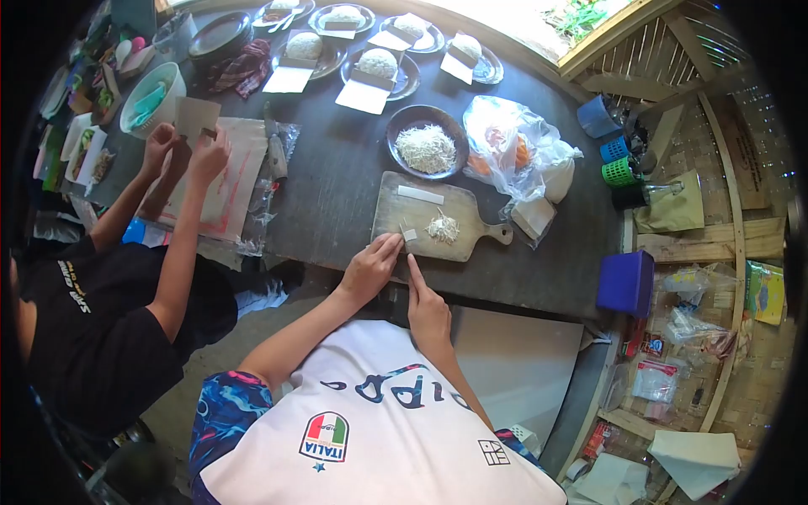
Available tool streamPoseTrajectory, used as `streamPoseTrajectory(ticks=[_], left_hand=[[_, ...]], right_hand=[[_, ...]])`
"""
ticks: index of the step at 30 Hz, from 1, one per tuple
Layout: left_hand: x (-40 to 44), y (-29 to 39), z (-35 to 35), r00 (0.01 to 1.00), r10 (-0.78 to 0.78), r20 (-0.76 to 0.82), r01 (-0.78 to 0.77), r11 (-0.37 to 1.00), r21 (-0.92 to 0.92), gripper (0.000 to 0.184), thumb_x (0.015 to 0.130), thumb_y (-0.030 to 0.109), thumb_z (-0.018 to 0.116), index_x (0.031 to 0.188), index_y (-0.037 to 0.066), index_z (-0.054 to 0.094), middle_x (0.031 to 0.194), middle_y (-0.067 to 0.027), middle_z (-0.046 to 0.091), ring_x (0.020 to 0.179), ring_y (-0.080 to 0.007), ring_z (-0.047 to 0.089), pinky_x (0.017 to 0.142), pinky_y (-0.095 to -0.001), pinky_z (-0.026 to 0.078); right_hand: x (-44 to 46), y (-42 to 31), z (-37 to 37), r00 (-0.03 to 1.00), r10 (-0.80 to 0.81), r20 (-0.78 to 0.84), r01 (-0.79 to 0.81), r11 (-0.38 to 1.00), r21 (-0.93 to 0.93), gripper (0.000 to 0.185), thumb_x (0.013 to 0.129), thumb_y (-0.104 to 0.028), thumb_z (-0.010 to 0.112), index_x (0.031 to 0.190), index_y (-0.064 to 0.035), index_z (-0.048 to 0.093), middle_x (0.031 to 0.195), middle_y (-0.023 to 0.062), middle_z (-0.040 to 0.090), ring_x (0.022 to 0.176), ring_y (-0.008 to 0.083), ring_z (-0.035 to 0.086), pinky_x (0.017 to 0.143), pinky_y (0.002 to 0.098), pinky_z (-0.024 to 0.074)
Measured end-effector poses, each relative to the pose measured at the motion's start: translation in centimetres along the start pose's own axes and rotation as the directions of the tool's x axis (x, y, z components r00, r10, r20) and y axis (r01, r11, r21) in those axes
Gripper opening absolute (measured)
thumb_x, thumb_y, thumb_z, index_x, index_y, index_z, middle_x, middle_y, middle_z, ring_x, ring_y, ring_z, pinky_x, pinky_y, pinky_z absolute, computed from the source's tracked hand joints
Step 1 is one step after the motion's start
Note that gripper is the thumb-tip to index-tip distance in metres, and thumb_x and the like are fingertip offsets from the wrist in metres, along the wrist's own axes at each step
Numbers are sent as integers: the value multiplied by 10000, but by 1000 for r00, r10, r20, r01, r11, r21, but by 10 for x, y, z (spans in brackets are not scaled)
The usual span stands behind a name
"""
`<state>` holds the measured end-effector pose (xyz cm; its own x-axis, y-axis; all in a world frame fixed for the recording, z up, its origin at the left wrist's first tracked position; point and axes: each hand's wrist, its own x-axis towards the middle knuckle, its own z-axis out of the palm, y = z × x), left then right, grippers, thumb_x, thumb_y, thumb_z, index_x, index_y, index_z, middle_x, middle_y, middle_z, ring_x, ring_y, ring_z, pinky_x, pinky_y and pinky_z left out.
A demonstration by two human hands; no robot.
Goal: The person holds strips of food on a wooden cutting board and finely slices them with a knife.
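Note:
On the wooden cutting board (459, 206), the fingers of my left hand (369, 271) press together at the near left edge, pinching a small pale piece of food (408, 235). Thin cut strips lie beside those fingertips. My right hand (429, 311) is closed just below the board's near edge, its index finger stretched toward the pale piece; what it grips is hidden from view. A flat white slab (420, 194) rests farther up the board. Right of my fingertips is a small heap of shredded white strips (443, 226). Behind the board stands a dark bowl (392, 140) heaped with similar shreds (425, 149).
Beyond the board's handle sits a white plastic bag (513, 139) with orange things inside. Several plates with rice mounds (378, 62) and paper cards line the back. To the left, a person in black (118, 328) holds a brown card (197, 116). A sheathed knife (277, 156) lies between us.

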<state>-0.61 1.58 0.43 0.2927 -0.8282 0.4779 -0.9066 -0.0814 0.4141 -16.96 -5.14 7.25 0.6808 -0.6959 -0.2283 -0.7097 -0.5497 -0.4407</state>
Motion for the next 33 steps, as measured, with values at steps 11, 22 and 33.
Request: streamPoseTrajectory(ticks=[11, 22, 33], left_hand=[[-1, 0, 1, 1000, -14, 10, 14, 1000, -16, 442, 851, -21, 712, 1288, -87, 701, 1365, -143, 667, 1303, -300, 640, 1068, -376, 578], [0, -1, 0, 1000, -28, -12, 27, 996, -80, 457, 845, -27, 712, 1300, -74, 686, 1362, -138, 654, 1304, -309, 636, 1063, -387, 577], [-5, -1, 0, 1000, -13, 2, 13, 1000, -13, 478, 850, -6, 703, 1321, -86, 682, 1362, -155, 654, 1290, -314, 630, 1111, -389, 546]], right_hand=[[2, -9, -7, 1000, 23, -14, -22, 998, 57, 524, 1128, -266, 551, 1638, -370, 486, 924, 273, 730, 853, 473, 738, 726, 570, 578], [4, -5, -4, 999, -28, -37, 29, 999, 39, 538, 1136, -273, 536, 1659, -365, 449, 895, 246, 733, 815, 453, 745, 695, 571, 591], [5, 0, 7, 997, -47, -58, 48, 999, 18, 536, 1142, -293, 520, 1663, -383, 434, 861, 226, 733, 782, 445, 749, 686, 588, 599]])
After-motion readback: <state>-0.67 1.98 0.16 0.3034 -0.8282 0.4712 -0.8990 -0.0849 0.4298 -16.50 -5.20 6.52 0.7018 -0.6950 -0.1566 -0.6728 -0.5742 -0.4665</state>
